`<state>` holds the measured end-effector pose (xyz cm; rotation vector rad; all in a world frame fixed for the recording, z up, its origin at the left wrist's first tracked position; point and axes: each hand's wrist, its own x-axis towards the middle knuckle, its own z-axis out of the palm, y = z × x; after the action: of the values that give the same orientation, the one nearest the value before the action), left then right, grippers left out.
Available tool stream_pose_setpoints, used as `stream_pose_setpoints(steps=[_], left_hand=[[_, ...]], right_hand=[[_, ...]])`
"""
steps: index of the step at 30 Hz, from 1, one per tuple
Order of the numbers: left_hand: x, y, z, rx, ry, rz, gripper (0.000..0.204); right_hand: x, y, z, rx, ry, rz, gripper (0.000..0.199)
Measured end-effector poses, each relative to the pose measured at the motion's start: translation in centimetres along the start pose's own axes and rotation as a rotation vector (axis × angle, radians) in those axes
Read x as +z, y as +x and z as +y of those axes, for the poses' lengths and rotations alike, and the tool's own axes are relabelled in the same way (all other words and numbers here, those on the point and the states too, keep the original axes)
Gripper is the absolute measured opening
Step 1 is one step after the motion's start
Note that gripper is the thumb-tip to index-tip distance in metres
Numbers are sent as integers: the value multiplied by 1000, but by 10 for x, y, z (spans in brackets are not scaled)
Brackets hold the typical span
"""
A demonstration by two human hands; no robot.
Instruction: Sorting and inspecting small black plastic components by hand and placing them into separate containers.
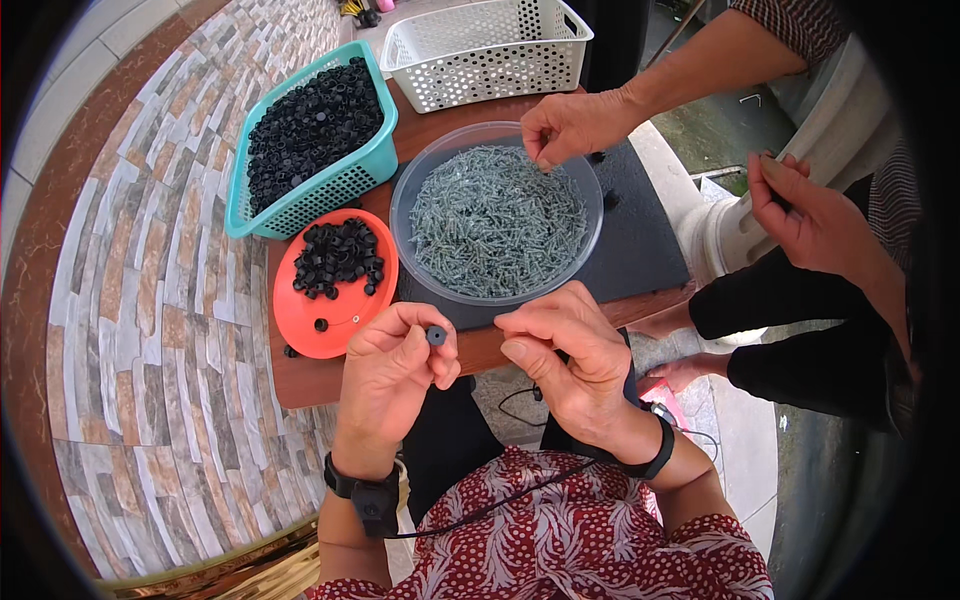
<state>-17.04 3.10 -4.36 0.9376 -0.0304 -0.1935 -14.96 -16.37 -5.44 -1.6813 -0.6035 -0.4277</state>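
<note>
My left hand (388,368) pinches a small black round plastic piece (436,336) between thumb and fingertips, a small hole showing in its face. To its right, my right hand (572,362) is closed with thumb and forefinger together; whatever lies between them is too small or hidden to name. The hands are apart, just in front of the table edge. Beyond them stands a clear round tub (402,245) of silvery screws (500,222). On the left, an orange-red plate (290,300) bears black plastic caps (338,258).
A turquoise basket (325,187) full of black plastic pieces stands at the far left, beside a white perforated basket (485,75). The brown table (320,382) carries a dark mat (640,215). Another person's hand (580,125) reaches over the tub; their other hand (815,205) is raised at right.
</note>
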Motion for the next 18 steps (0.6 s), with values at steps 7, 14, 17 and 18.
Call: stream_pose_setpoints(steps=[7, 14, 17, 18], left_hand=[[20, 0, -29, 8, 45, 88, 19], [24, -1, -41, 30, 33, 135, 19], [21, 4, -43, 53, 34, 115, 20], [19, 6, -42, 60, 18, 122, 21]], right_hand=[[8, -5, 7, -152, -46, 36, 27], [7, -12, 9, -145, -138, 86, 27], [2, -5, 8, -113, -102, 30, 23], [1, 0, 12, -112, -107, 28, 23]])
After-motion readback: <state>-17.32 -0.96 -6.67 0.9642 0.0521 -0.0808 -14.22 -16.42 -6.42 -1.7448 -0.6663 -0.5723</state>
